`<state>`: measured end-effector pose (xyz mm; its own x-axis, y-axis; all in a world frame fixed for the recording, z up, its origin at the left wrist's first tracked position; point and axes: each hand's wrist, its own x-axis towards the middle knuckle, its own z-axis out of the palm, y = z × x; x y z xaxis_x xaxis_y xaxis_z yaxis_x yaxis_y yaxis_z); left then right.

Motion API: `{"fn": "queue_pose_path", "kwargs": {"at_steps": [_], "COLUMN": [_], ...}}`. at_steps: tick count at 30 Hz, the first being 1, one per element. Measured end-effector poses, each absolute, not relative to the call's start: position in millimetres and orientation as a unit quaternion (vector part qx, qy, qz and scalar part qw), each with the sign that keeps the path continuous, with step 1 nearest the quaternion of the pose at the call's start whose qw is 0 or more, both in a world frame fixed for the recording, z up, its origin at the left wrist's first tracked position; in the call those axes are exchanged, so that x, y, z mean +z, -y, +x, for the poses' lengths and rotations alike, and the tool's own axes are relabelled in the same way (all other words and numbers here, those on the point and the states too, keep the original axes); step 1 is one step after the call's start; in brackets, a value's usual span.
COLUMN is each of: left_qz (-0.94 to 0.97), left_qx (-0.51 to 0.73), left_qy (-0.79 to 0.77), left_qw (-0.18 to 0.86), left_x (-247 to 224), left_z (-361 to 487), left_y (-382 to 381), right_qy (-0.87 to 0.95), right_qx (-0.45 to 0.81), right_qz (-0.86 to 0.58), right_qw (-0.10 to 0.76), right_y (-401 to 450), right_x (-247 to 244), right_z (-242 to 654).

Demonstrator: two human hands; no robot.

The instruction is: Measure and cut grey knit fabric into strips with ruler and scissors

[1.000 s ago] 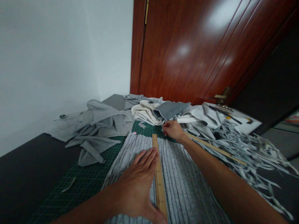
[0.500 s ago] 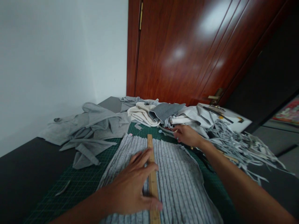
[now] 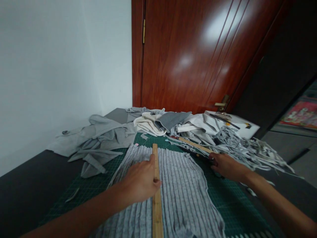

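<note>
I've got the ribbed grey cloth (image 3: 183, 195) lying on the green cutting mat (image 3: 230, 201), w/ a wooden ruler (image 3: 158, 211) lengthwise on top, approx. mid-cloth. The person's L hand (image 3: 142, 180) is on the ruler over the cloth, index along it, thumb at its R edge; I can't tell if that's a grip or just pressing. R hand (image 3: 225, 167) is just R of the cloth, fingers curled at a dark tool (image 3: 198, 154) near the cloth's far R corner; part's hidden, so can't tell if it's gripped. 2nd wooden strip (image 3: 194, 144) lies beyond that same corner, one end by the R hand. Farther R of the cloth, I see a tangle of cut strips (image 3: 235, 143). L of the cloth: grey fabric pieces (image 3: 106, 130), crumpled. Beyond the cloth: cream fabric (image 3: 147, 123), folded, then the reddish-brown door (image 3: 185, 59).
</note>
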<state>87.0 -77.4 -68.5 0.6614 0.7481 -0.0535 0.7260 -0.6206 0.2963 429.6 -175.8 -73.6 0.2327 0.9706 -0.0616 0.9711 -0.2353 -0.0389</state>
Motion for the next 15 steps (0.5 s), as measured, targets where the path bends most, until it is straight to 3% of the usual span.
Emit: {"fn": "queue_pose_path", "kwargs": {"at_steps": [15], "left_qz": [0.875], "left_qx": [0.083], "left_qy": [-0.461], "left_qw": [0.120], "left_x": [-73.8], "left_z": [99.9], "left_y": [80.3], "right_qy": [-0.666], "right_qx": [-0.025], "right_qz": [0.745], "right_qw": [0.024], "right_y": [175.4], "right_x": [-86.6], "right_z": [433.3]}}
